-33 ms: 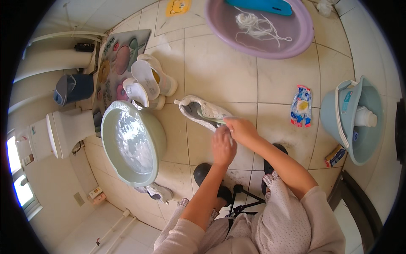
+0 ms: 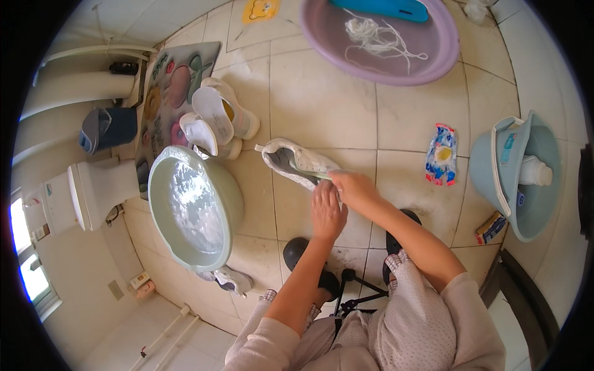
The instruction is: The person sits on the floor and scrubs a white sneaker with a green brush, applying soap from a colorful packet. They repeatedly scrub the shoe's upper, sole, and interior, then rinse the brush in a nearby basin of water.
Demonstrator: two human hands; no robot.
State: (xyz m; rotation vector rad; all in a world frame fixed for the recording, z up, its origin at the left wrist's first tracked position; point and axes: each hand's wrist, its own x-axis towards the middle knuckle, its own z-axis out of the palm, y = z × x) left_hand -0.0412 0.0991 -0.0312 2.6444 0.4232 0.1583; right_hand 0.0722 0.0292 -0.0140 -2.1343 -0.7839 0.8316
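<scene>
Shoe (image 2: pixel 311 161) lies beyond right hand (image 2: pixel 354 188), which clasps a green handle (image 2: pixel 320 175); left hand (image 2: pixel 328 211): grasp unclear.

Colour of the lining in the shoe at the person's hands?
Grey lining; the head view shows it best.

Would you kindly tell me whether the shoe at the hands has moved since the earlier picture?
No, the shoe shows no visible shift against the floor tiles.

The floor (image 2: pixel 322 108) (a bit dirty) holds a shoe (image 2: pixel 311 161). A purple tub (image 2: pixel 331 52) sits far, a green tub (image 2: pixel 231 198) left.
</scene>
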